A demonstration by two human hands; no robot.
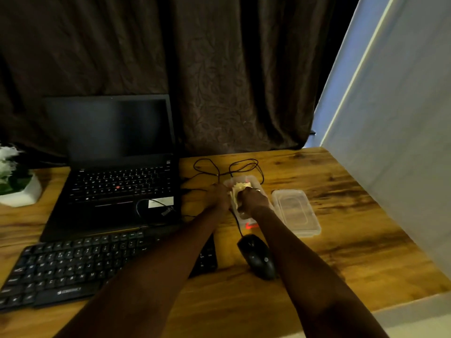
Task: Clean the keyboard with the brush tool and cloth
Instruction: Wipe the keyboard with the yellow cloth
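Both your hands are reaching into a clear plastic container (253, 184) on the wooden desk (341, 215). Your right hand (252, 200) is closing its fingers on a pale yellow cloth (240, 187) inside it; your left hand (218, 197) is touching the container's left side, and its fingers I cannot tell. The container's lid (296, 212) is lying at 3 o'clock from it. The black keyboard (73, 267) is sitting at 8 o'clock from your hands, the mouse (257, 256) at 6 o'clock, the open laptop (117, 167) at 9 o'clock.

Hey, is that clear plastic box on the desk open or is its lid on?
Open. The lid lies flat on the desk just right of the box, and both hands, left hand and right hand, are at the pale cloth inside.
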